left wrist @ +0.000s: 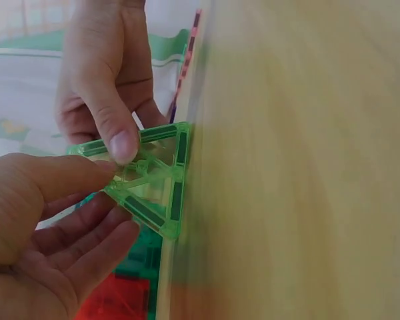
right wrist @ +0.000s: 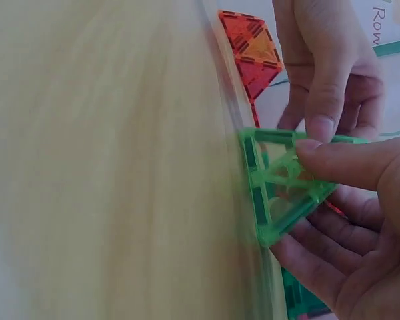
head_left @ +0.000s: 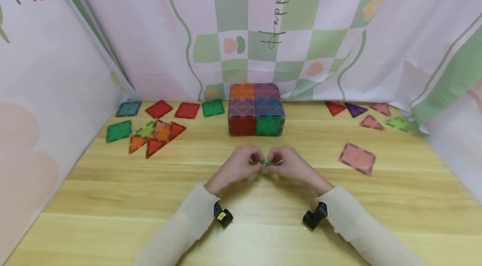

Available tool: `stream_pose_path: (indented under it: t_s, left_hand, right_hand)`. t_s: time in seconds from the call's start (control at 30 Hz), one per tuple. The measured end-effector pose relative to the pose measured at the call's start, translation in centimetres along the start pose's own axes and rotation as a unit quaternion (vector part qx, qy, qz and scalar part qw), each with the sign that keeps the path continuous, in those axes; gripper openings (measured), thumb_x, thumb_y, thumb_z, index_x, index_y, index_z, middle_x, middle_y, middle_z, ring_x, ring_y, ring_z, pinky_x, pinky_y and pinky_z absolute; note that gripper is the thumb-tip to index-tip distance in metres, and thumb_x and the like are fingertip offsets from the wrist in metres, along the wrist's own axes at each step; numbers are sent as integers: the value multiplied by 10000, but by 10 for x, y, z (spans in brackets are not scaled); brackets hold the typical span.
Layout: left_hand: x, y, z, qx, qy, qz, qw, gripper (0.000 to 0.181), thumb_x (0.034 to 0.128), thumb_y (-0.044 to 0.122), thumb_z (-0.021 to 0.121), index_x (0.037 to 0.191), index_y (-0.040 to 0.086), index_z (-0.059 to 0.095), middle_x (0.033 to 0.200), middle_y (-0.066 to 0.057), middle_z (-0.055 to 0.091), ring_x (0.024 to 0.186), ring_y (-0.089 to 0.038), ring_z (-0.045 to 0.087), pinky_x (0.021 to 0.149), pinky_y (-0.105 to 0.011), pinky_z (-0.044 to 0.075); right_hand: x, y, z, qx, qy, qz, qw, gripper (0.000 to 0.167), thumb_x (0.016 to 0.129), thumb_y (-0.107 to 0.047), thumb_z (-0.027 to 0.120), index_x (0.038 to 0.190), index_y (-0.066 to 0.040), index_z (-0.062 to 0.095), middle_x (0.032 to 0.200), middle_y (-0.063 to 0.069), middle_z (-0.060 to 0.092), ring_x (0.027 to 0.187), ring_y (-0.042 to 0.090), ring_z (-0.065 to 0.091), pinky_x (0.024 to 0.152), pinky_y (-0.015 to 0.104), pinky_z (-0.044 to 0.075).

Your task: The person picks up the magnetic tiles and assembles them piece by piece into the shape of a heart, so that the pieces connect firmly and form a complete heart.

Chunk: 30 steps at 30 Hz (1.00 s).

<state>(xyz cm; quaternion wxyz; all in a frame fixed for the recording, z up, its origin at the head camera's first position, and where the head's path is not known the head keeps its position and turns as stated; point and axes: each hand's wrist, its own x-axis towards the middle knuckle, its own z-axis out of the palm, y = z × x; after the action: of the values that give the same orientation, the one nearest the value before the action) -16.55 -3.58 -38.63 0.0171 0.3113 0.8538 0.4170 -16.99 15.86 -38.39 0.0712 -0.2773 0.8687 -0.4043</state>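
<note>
A translucent light-green triangular magnetic tile (left wrist: 178, 200) is held between the two hands, just in front of the block of tiles. My left hand (head_left: 242, 163) pinches one side of it between thumb and fingers. From the other side my right hand (head_left: 287, 163) pinches the same tile, its thumb lying on the face in the right wrist view. One edge of the triangle (right wrist: 257, 183) is low, close to the tabletop; whether it touches cannot be told. Behind the hands stands a box-like block (head_left: 256, 111) of orange, purple, blue, red and green square tiles.
To the left lie red (head_left: 187, 110), green (head_left: 119, 131) and blue square tiles, plus a joined group of orange, red and green triangles (head_left: 160, 134). On the right are several triangles (head_left: 355, 110) and a pink square tile (head_left: 357, 158). A printed curtain (head_left: 150, 48) borders the table.
</note>
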Motion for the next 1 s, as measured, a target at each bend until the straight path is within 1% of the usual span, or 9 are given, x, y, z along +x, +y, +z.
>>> stream_pose_path:
  t_s: [0.13, 0.27, 0.43, 0.6, 0.73, 0.8, 0.87, 0.9, 1.0]
  left_hand:
    - [0, 0, 1, 58, -45, -100, 9999, 59, 827, -19, 676, 868, 23, 671, 846, -87, 678, 754, -134, 618, 678, -147, 495]
    - [-1, 1, 0, 90, -66, -168, 9998, 53, 828, -8, 684, 859, 31, 666, 836, -78, 686, 750, -123, 620, 677, -147, 492]
    - [-1, 1, 0, 143, -87, -287, 9994, 52, 831, 7, 689, 859, 47, 669, 837, -56, 687, 755, -102, 611, 682, -148, 488]
    - [0, 0, 0, 176, -92, -320, 9993, 48, 837, 11, 683, 862, 50, 669, 838, -49, 686, 760, -98, 608, 687, -147, 486]
    - [-1, -1, 0, 205, -81, -317, 9993, 47, 838, 6, 679, 866, 43, 670, 847, -57, 692, 769, -114, 619, 688, -144, 490]
    - [-1, -1, 0, 254, -77, -317, 9991, 49, 836, 1, 677, 864, 41, 670, 848, -60, 695, 771, -121, 624, 688, -141, 491]
    - [0, 0, 0, 314, -87, -338, 9989, 52, 836, 4, 678, 869, 44, 672, 849, -56, 696, 771, -115, 622, 690, -136, 488]
    - [0, 0, 0, 349, -95, -330, 9988, 53, 836, 6, 678, 869, 46, 672, 848, -54, 695, 771, -112, 621, 691, -134, 486]
    - [1, 1, 0, 412, -123, -327, 9985, 52, 836, 12, 679, 874, 47, 672, 846, -52, 694, 770, -104, 618, 695, -128, 482]
  right_hand:
    - [-4, 6, -14, -65, -227, 122, 9996, 193, 759, -86, 777, 896, -40, 649, 835, 56, 668, 773, 111, 615, 701, 243, 528]
    - [-8, 22, -44, -254, -260, 263, 9990, 290, 730, -27, 773, 972, 39, 627, 886, 135, 656, 805, 151, 618, 727, 232, 537]
    - [-15, 52, -96, -432, 420, 607, 9963, 278, 781, 0, 736, 999, 112, 605, 891, 213, 662, 741, 30, 598, 673, 163, 506]
    - [-23, 99, -149, -1140, 1188, 1283, 9780, 295, 855, -107, 691, 1044, 102, 602, 919, 241, 672, 679, -72, 543, 628, 118, 452]
    - [-30, 138, -179, -1687, 1492, 1803, 9575, 418, 871, -169, 671, 1115, 150, 556, 978, 314, 633, 708, 87, 578, 619, 164, 424]
    - [-33, 153, -189, -1598, 1653, 1859, 9553, 495, 868, -134, 659, 1207, 178, 477, 1012, 359, 590, 740, 182, 586, 611, 181, 428]
    - [-36, 165, -197, -1536, 1817, 1934, 9518, 487, 867, -127, 649, 1203, 182, 480, 1059, 370, 568, 776, 240, 576, 603, 183, 419]
    - [-38, 169, -200, -1537, 1896, 1991, 9491, 470, 869, -136, 642, 1187, 179, 498, 1010, 369, 575, 739, 266, 563, 579, 212, 419]
    - [-41, 178, -209, -1605, 1882, 2320, 9407, 550, 892, -259, 630, 1225, 154, 486, 1114, 415, 517, 878, 421, 551, 727, 406, 490]
